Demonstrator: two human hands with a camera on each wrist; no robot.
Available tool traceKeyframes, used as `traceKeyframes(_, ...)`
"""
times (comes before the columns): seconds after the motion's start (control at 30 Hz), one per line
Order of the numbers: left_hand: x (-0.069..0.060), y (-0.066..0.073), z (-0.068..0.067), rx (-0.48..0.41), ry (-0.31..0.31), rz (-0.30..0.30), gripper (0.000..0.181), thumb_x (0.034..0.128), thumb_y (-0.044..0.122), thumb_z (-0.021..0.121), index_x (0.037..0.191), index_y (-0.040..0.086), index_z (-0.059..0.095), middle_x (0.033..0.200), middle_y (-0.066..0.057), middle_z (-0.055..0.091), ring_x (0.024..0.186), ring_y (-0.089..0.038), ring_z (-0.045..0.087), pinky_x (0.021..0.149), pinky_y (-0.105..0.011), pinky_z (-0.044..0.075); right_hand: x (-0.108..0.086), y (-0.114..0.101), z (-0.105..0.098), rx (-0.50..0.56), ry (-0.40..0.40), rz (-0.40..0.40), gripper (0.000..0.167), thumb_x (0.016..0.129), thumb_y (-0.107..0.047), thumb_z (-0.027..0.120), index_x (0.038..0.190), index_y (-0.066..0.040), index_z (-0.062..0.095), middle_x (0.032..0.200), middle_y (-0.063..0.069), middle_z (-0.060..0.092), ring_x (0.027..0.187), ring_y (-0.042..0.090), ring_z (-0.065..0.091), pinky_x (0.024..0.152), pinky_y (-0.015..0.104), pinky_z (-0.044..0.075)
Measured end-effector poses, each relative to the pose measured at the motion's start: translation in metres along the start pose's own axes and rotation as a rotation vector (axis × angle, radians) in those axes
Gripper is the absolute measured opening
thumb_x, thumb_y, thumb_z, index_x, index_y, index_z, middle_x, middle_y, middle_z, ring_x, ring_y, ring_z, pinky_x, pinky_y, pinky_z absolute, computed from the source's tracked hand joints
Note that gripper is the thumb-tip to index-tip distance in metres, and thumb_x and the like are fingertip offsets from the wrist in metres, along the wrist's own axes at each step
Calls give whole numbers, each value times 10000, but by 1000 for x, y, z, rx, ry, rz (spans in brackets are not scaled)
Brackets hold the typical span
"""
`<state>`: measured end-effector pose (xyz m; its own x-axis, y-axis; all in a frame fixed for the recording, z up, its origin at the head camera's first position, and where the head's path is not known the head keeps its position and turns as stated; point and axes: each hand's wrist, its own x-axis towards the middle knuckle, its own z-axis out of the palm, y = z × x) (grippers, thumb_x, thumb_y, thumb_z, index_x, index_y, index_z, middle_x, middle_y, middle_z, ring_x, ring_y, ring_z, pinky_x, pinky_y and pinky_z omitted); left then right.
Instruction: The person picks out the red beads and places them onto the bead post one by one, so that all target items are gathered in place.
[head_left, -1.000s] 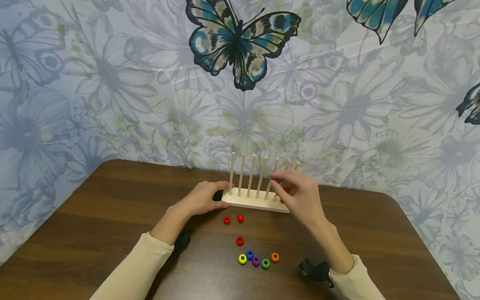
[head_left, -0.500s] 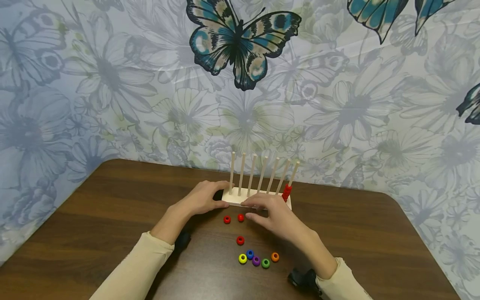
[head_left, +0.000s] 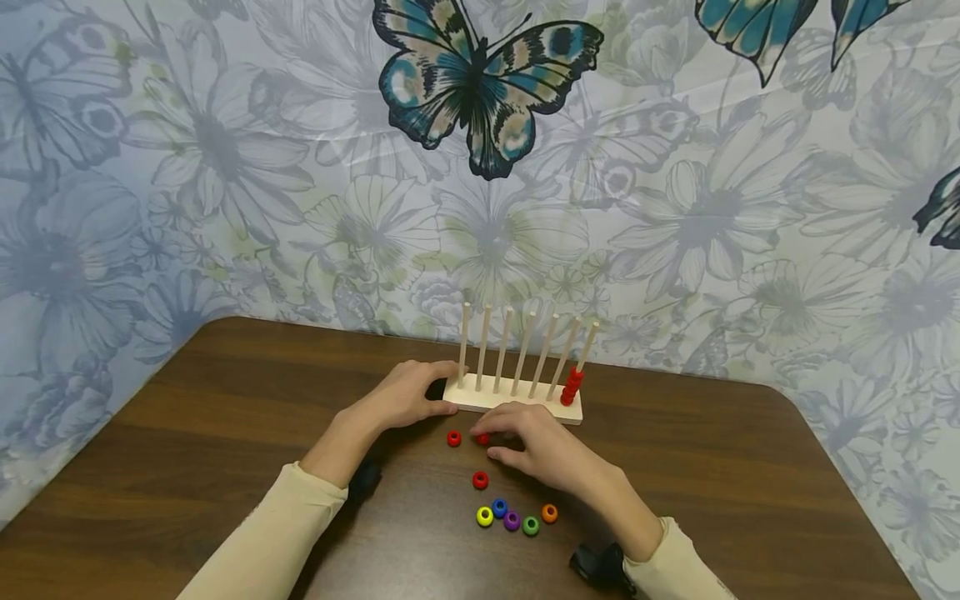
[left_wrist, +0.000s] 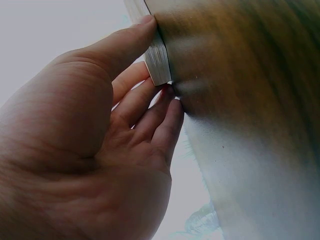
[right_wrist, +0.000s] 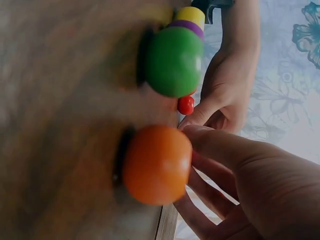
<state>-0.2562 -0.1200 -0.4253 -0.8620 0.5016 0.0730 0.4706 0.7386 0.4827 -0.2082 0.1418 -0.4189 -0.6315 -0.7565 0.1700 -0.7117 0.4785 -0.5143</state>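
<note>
A pale wooden peg stand [head_left: 487,400] with several upright pegs stands toward the back of the table. Red beads [head_left: 572,387] are stacked on its rightmost peg. My left hand [head_left: 405,396] grips the stand's left end, thumb at the front edge and fingers behind; the left wrist view shows the base's end [left_wrist: 159,65] between them. In front of the stand, my right hand [head_left: 551,446] reaches over a red bead [head_left: 483,438], partly hidden by its fingers. Thumb and index finger are apart around that bead. Another red bead [head_left: 453,438] lies just left of it.
Nearer on the brown table [head_left: 187,433] are a third loose red bead [head_left: 480,480] and yellow [head_left: 484,517], blue [head_left: 499,507], purple [head_left: 512,521], green [head_left: 531,525] and orange [head_left: 550,513] beads. A patterned wall covering [head_left: 300,208] rises behind.
My right hand has left the rightmost peg and come down to the left, to the red bead before the stand. The stacked red beads are now uncovered. My left hand stays put.
</note>
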Motion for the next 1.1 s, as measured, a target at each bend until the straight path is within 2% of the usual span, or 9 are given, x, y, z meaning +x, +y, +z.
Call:
traceKeyframes(0.3, 1, 1, 0, -2, 1, -3, 602, 928, 296, 831, 1478, 165, 625, 1433, -90, 673, 1310, -366, 630, 1102, -548, 499, -1, 3, 0, -32, 7, 2, 172, 951, -81, 786, 1109, -145, 811, 1132, -47, 752, 1063, 111, 698, 915, 308, 587)
traceKeyframes(0.47, 0, 1, -1, 4, -2, -16, 604, 932, 303, 828, 1480, 156, 622, 1436, -99, 670, 1311, -361, 631, 1096, -539, 506, -2, 2, -3, -16, 46, 8, 158, 939, -78, 801, 1082, -145, 812, 1071, -44, 752, 940, 109, 701, 827, 292, 596)
traceKeyframes(0.6, 1, 1, -1, 7, -1, -17, 604, 931, 298, 829, 1480, 154, 623, 1432, -104, 672, 1301, -363, 636, 1090, -542, 510, -2, 0, -11, 3, 119, 9, 144, 933, -71, 805, 1066, -126, 807, 1037, -41, 753, 872, 100, 715, 796, 290, 616)
traceKeyframes(0.83, 0, 1, -1, 0, 0, -13, 614, 923, 294, 837, 1482, 162, 622, 1434, -96, 672, 1298, -373, 637, 1093, -551, 506, -5, -5, -32, 32, 280, -73, 187, 899, -3, 818, 1073, -66, 791, 1025, 15, 756, 894, 152, 738, 763, 292, 636)
traceKeyframes(1.1, -1, 3, -1, 12, 3, -9, 615, 926, 290, 834, 1484, 147, 619, 1446, -116, 661, 1314, -388, 626, 1102, -556, 499, -17, -5, -72, -92, 487, -116, 287, 849, 11, 856, 1091, -136, 804, 1031, 0, 781, 758, 105, 743, 615, 299, 592)
